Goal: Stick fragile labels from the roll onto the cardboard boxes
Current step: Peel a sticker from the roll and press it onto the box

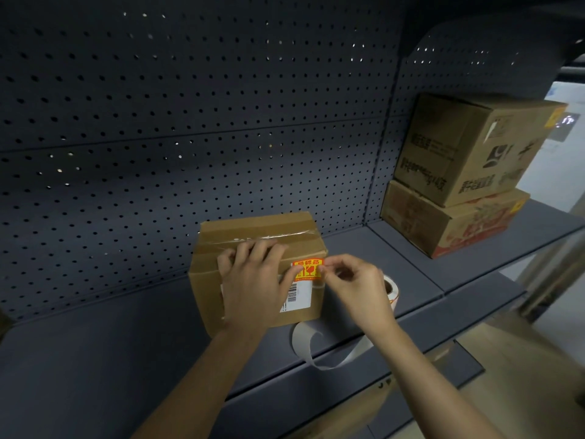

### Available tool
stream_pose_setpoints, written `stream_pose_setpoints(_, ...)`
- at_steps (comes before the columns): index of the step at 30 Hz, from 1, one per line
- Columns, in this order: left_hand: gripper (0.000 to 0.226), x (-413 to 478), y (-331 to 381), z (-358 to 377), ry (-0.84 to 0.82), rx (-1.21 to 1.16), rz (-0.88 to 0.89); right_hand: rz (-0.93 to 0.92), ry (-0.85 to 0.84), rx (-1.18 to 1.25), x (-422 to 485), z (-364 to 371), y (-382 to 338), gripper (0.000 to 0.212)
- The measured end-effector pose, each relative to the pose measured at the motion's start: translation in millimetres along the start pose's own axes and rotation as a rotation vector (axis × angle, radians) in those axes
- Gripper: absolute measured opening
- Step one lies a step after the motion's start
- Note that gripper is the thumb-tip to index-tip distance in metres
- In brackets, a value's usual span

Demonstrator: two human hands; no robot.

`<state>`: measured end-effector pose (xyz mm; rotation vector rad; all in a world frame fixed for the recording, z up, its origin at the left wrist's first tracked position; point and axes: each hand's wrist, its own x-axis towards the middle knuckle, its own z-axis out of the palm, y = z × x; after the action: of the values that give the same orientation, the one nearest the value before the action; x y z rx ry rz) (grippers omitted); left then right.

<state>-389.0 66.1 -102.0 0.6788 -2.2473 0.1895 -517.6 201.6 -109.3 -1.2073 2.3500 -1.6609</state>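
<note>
left hand [253, 280] flat, steadies box [259, 267] | right hand [354, 280] pinches fragile label [307, 270] edge | risk: skewed or creased label from uneven press

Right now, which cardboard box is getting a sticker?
The small box mid-shelf: the left hand rests on it and the right hand pinches the red-and-yellow label against its front. The upper box and lower box stacked at right are untouched.

Three cardboard boxes [205, 286] [468, 147] [443, 229], one label roll [393, 294], one fragile label [307, 270], two hands [253, 280] [357, 280], one shelf [126, 359].
</note>
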Motion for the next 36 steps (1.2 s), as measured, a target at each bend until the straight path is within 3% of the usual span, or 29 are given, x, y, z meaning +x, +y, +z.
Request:
stream_pose_setpoints(7, 0.04, 1, 1, 0, 0.001, -0.016, -0.019, -0.09, 0.003, -0.109, -1, 1, 1, 0.009)
stream_pose_setpoints(13, 0.037, 2, 2, 0, -0.013, -0.019, -0.033, -0.035, 0.029, 0.004, 1, 1, 4, 0.025)
stream_pose_setpoints(18, 0.035, 1, 4, -1, -0.003, -0.03, -0.045, -0.056, -0.022, 0.072, 4, -2, 4, 0.027)
stream_pose_setpoints(22, 0.036, 1, 4, -1, 0.002, -0.042, -0.05, -0.15, -0.069, -0.02, 12, -3, 4, 0.025)
stream_pose_setpoints(36, 0.046, -4, -5, 3, -0.006, 0.018, 0.044, -0.113, -0.131, -0.019, 10, 3, 16, 0.036)
